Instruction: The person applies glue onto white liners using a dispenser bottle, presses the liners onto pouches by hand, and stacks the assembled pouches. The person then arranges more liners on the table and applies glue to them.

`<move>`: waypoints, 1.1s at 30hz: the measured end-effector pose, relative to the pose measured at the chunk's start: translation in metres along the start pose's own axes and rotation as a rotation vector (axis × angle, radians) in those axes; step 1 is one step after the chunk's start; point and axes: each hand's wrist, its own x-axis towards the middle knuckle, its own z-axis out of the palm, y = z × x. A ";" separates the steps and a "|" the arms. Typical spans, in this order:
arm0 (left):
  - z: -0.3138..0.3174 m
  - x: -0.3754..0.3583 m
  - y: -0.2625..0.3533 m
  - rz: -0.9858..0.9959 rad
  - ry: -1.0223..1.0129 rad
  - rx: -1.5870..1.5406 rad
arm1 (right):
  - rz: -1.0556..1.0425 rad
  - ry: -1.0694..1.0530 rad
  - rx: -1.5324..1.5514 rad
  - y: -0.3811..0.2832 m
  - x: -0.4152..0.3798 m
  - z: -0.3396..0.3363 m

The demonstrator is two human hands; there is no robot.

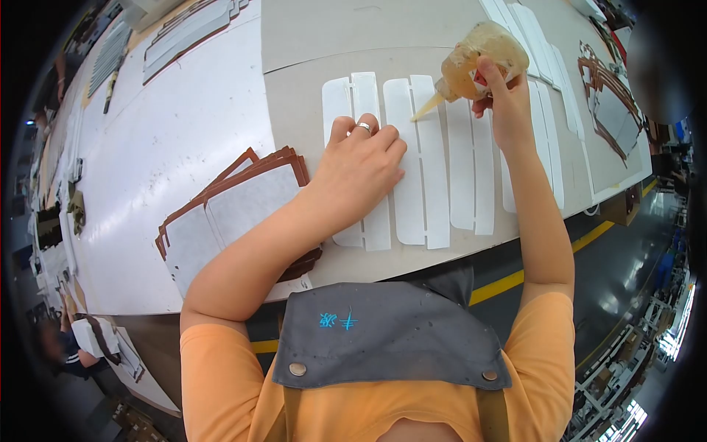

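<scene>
My right hand [507, 99] is wrapped round a glue bottle [486, 55] of cloudy amber plastic, tipped so its long nozzle points down and left. The nozzle tip is at the upper part of a white slotted panel [414, 177]. My left hand [362, 158] rests, fingers curled, over another white panel [350, 232] just to the left; a ring shows on one finger. Whether those fingers hold anything is hidden. More long white panels [473, 169] lie side by side to the right.
A stack of brown-edged pieces [243, 199] lies left of my left forearm. Further brown-edged pieces [615, 110] are at the far right, and grey-white ones [191, 37] at the upper left. The table's front edge runs near my body. A person [74, 346] is at the lower left.
</scene>
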 end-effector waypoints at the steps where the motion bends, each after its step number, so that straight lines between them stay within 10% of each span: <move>1: 0.000 0.000 0.001 -0.004 0.006 0.006 | 0.021 -0.030 0.023 0.000 -0.004 -0.003; 20: -0.004 -0.003 0.006 -0.030 -0.014 -0.026 | 0.372 -0.039 0.455 0.005 -0.103 -0.041; 25: -0.002 -0.003 0.006 -0.030 -0.018 -0.005 | -0.075 0.062 0.327 -0.003 -0.033 -0.032; 33: -0.002 -0.004 0.006 -0.035 -0.022 -0.011 | -0.172 0.027 0.068 0.017 0.039 -0.005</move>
